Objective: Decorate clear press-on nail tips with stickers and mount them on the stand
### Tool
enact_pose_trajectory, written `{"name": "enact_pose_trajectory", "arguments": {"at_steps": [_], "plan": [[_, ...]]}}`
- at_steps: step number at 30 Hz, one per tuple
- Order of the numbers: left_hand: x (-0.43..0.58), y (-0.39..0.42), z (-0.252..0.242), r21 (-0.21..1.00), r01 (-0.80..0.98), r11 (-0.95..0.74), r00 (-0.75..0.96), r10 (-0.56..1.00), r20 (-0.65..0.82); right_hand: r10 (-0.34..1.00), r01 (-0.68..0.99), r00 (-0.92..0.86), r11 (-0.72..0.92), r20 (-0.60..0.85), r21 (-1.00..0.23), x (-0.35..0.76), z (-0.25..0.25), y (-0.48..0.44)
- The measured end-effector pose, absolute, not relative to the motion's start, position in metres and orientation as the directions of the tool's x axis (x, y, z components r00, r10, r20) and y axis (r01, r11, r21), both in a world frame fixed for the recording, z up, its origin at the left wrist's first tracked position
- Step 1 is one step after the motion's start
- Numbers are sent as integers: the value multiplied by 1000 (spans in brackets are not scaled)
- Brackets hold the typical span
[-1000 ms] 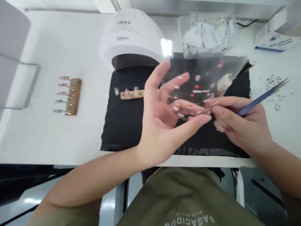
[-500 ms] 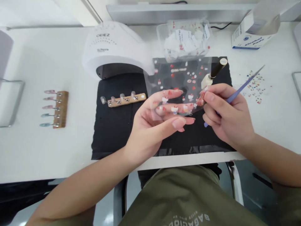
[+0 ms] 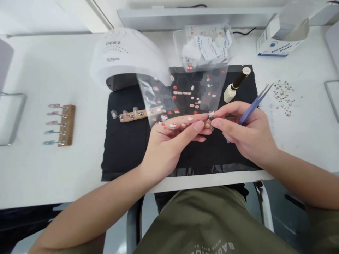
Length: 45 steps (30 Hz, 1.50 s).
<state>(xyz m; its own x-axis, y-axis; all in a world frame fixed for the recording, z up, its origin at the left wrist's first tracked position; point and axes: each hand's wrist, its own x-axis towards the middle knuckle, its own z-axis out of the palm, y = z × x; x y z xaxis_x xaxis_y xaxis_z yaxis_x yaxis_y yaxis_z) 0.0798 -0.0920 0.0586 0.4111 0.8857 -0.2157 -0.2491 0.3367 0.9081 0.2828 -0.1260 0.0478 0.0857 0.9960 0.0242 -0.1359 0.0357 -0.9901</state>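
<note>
A clear sticker sheet (image 3: pixel 182 84) with small red and white cartoon stickers stands tilted above the black mat. My left hand (image 3: pixel 169 143) is closed on its lower edge, thumb in front and fingers behind the film. My right hand (image 3: pixel 246 132) is closed round blue-purple tweezers (image 3: pixel 250 112), whose tips point up and right, away from the sheet. Its thumb and forefinger are at the sheet's lower right corner, close to the left fingertips; whether they pinch the film I cannot tell. Behind the sheet's left side is a wooden holder (image 3: pixel 125 117) with clear nail tips, partly covered.
A white nail lamp (image 3: pixel 127 53) stands behind the black mat (image 3: pixel 124 151). Further right are a tub (image 3: pixel 178 53) of alcohol pads, a polish bottle (image 3: pixel 230 93), an alcohol pad box (image 3: pixel 278 44) and scattered gems (image 3: pixel 284 95). Another nail tip holder (image 3: pixel 67 125) lies left.
The sheet has shifted left and stands more upright, now covering part of the wooden holder. My left thumb has closed against the fingers, and my right hand has moved left toward them.
</note>
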Motion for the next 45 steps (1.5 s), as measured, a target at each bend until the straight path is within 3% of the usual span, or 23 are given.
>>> {"name": "enact_pose_trajectory", "arguments": {"at_steps": [5, 10, 13, 18, 29, 45], "plan": [[81, -90, 62, 891, -273, 363, 358, 898, -256, 979, 130, 130, 141, 158, -981, 284, 59, -129], [82, -89, 58, 884, -302, 356, 352, 904, -244, 939, 297, -11, 332, 345, -895, 285, 63, -132], [82, -90, 56, 875, -311, 372, 384, 891, -242, 917, 358, -86, 394, 390, -847, 285, 59, -130], [81, -89, 54, 897, -270, 350, 390, 891, -231, 918, 441, -52, 374, 392, -816, 286, 55, -128], [81, -89, 55, 888, -289, 359, 421, 880, -219, 920, 417, 3, 355, 392, -836, 286, 57, -130], [79, -92, 58, 903, -252, 348, 469, 860, -201, 853, 465, 18, 455, 522, -759, 283, 57, -132]]}}
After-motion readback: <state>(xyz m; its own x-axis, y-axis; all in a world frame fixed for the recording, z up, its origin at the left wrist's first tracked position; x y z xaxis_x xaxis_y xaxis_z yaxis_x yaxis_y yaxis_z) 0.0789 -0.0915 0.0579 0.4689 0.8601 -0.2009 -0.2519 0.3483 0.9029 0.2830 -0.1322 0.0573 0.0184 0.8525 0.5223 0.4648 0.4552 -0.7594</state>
